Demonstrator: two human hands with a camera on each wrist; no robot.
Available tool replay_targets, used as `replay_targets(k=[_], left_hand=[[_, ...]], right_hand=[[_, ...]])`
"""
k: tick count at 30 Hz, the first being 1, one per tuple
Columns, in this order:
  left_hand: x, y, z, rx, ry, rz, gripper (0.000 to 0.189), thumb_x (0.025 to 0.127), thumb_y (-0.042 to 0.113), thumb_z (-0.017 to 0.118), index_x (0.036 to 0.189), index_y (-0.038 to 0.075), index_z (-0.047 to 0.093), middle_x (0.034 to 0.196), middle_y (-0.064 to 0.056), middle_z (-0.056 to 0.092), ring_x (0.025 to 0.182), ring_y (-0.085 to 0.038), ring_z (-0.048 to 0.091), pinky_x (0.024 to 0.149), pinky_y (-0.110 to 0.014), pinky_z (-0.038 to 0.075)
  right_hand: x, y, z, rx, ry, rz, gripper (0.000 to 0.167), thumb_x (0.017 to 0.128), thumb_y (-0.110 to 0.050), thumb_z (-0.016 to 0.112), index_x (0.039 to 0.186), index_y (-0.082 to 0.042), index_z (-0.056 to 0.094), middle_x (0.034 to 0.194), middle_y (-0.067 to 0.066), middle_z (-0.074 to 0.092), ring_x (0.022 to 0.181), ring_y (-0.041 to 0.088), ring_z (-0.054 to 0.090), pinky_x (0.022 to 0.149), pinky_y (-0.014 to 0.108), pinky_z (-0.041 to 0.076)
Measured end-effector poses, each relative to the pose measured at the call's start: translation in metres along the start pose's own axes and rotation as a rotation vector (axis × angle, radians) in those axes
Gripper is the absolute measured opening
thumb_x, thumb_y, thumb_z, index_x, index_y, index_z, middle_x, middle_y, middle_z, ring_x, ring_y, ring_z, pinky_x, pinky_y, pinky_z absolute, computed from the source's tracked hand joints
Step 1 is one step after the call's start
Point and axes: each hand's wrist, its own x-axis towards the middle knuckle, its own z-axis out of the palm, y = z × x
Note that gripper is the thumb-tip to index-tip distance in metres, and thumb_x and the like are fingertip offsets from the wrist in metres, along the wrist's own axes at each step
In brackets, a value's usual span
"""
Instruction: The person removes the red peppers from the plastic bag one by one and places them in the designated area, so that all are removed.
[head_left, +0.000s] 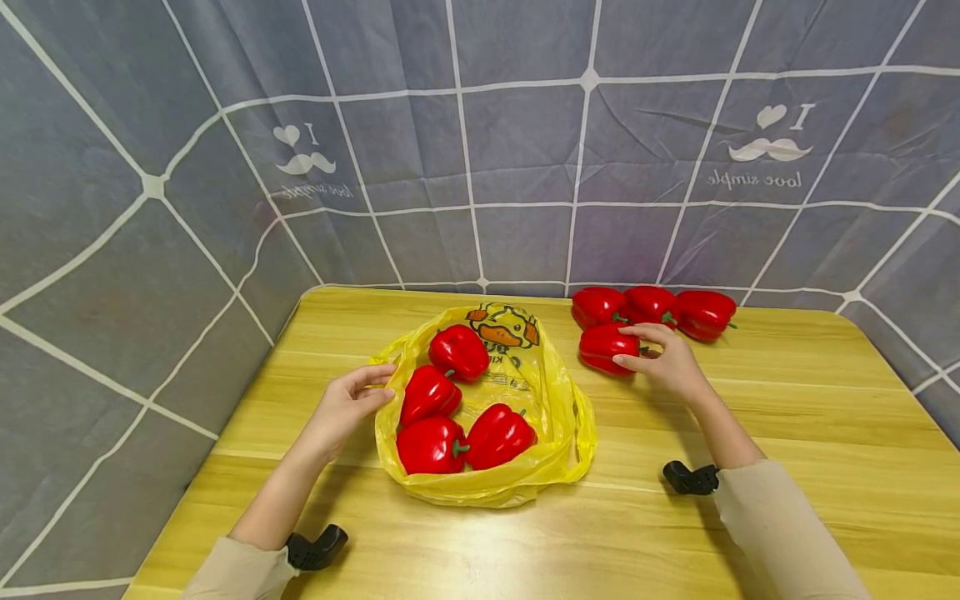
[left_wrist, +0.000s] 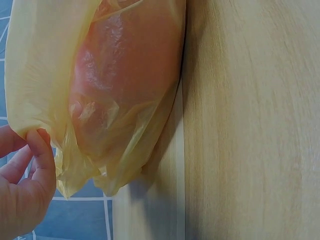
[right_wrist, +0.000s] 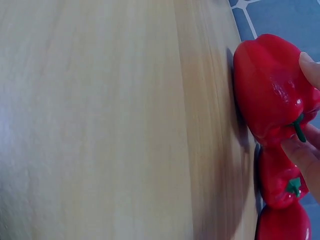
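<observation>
A yellow plastic bag with a cartoon duck print lies on the table with its mouth spread wide. Several red bell peppers rest inside it. My left hand pinches the bag's left rim between thumb and fingers; the left wrist view shows the thin plastic held there. On the right, my right hand grips a red bell pepper by its stem end, thumb and fingers on opposite sides. That pepper sits in front of three more red bell peppers.
The wooden table meets a grey cloth backdrop with white lines along its back and left edges. Black wrist mounts stick out from both sleeves, close above the table.
</observation>
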Motion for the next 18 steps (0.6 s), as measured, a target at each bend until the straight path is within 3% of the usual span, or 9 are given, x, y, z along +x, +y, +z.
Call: replay_targets(k=[10, 18], left_hand=[[0.001, -0.002, 0.0, 0.005, 0.001, 0.006, 0.042, 0.089, 0.003, 0.06, 0.128, -0.007, 0.049, 0.117, -0.023, 0.054, 0.087, -0.012, 0.056, 0.077, -0.018, 0.048], [0.001, -0.002, 0.0, 0.004, 0.003, 0.012, 0.042, 0.089, 0.002, 0.059, 0.129, -0.008, 0.049, 0.117, -0.024, 0.054, 0.087, -0.01, 0.057, 0.077, -0.018, 0.048]], right_hand=[[-0.004, -0.012, -0.013, 0.058, 0.041, -0.003, 0.049, 0.081, -0.017, 0.073, 0.123, 0.001, 0.056, 0.123, 0.015, 0.053, 0.107, 0.033, 0.05, 0.093, 0.052, 0.042], [-0.009, -0.033, -0.016, 0.29, -0.026, -0.002, 0.05, 0.082, -0.009, 0.071, 0.127, 0.001, 0.052, 0.117, -0.008, 0.056, 0.11, 0.021, 0.054, 0.085, 0.017, 0.047]])
